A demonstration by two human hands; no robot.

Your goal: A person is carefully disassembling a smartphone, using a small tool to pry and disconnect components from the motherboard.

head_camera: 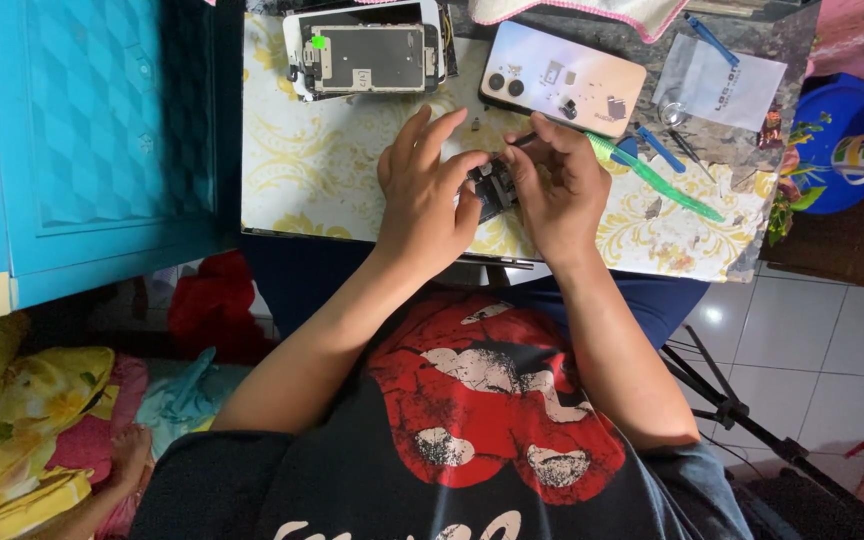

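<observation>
Black, a small phone part (492, 185) sits pinched between both hands over the table (292, 170): the left hand (427, 195) grips its left side, the right hand (552, 185) its right. Just beyond lie a pale phone (592, 80) and an opened phone (367, 55).

Yellow-floral tabletop (292, 160) — green tool (652, 180).

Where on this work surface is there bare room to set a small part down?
The patterned mat is bare left of the left hand, below the opened phone. It is crowded right of the right hand: pale phone, green tool, plastic bag.
</observation>
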